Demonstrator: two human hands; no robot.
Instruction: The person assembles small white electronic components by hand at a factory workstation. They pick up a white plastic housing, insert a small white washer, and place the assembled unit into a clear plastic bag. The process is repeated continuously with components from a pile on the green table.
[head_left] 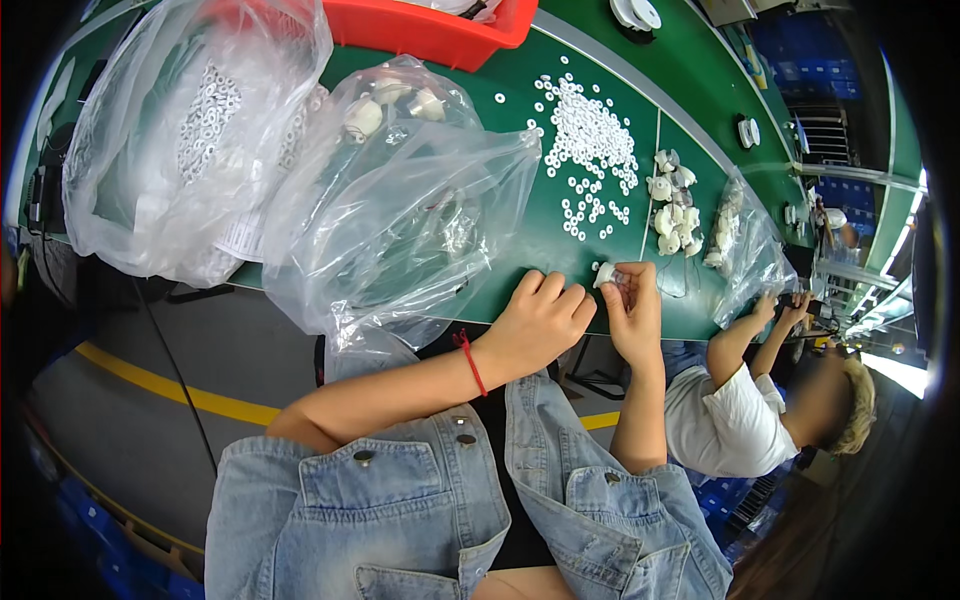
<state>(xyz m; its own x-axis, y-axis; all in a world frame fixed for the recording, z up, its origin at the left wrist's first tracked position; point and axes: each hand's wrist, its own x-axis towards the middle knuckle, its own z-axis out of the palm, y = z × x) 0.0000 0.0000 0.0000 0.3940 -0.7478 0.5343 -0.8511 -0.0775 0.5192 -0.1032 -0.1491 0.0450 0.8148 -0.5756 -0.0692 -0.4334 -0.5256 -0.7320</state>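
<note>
On the table [550,262], a left bag [110,190] is set with rings held in it; just to its right a middle bag [390,240] is placed, with a bin [430,32] behind. Loose rings [590,130] are spread farther right, followed by clustered parts [676,205], then a right bag [745,255]. Before the loose rings, a small part [604,274] is held by the right hand [635,305]; the left hand [542,318] is positioned beside it.

Close fisheye view from the head, downward over the table [560,258].
</note>
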